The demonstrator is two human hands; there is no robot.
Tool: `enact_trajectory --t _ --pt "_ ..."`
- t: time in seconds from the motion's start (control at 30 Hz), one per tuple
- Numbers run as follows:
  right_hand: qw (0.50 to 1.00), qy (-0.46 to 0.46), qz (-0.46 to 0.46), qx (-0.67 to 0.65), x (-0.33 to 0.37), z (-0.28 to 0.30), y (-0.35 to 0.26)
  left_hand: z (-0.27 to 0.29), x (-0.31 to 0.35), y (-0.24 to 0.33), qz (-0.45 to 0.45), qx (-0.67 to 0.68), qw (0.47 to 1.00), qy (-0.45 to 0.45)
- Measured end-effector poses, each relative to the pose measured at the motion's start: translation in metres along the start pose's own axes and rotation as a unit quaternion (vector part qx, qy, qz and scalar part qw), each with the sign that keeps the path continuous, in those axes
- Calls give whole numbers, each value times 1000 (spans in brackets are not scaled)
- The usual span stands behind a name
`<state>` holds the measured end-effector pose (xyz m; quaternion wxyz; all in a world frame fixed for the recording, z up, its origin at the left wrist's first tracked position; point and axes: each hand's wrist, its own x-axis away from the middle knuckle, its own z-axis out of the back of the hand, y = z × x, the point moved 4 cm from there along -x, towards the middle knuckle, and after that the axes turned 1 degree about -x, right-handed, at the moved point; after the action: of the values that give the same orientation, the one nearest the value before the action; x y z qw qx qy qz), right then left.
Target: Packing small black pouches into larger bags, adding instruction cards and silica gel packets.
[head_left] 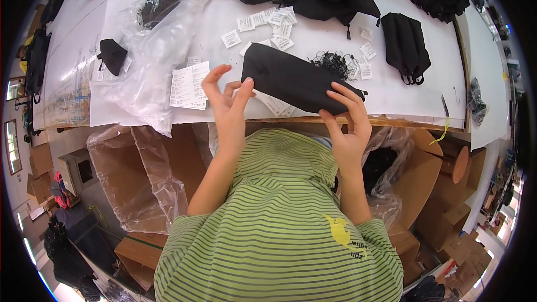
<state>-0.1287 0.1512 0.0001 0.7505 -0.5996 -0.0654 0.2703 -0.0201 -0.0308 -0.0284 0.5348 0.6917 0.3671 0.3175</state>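
Blk pouch point(293, 78), long axis diag, upper-L to lower-R

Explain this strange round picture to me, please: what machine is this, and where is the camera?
There is no robot here, just a person in a green striped shirt, working bare-handed. The one picture comes from a wide camera worn on the head, looking down, so straight edges bend near the rim. The right hand pinches one end of a black fabric pouch; the left hand is open beside the other end. On the white-topped table lie small white tags, a clear plastic bag, tangled black cords and more black fabric items.
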Motion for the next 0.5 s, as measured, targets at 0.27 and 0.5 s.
enact_trajectory --t 0.27,0.5 --pt "991 -32 -67 -113 4 -3 12 7 -16 1 -47 -125 981 -138" --pt "984 -3 -109 -138 8 -10 25 9 -18 -5 -94 -159 978 -97"
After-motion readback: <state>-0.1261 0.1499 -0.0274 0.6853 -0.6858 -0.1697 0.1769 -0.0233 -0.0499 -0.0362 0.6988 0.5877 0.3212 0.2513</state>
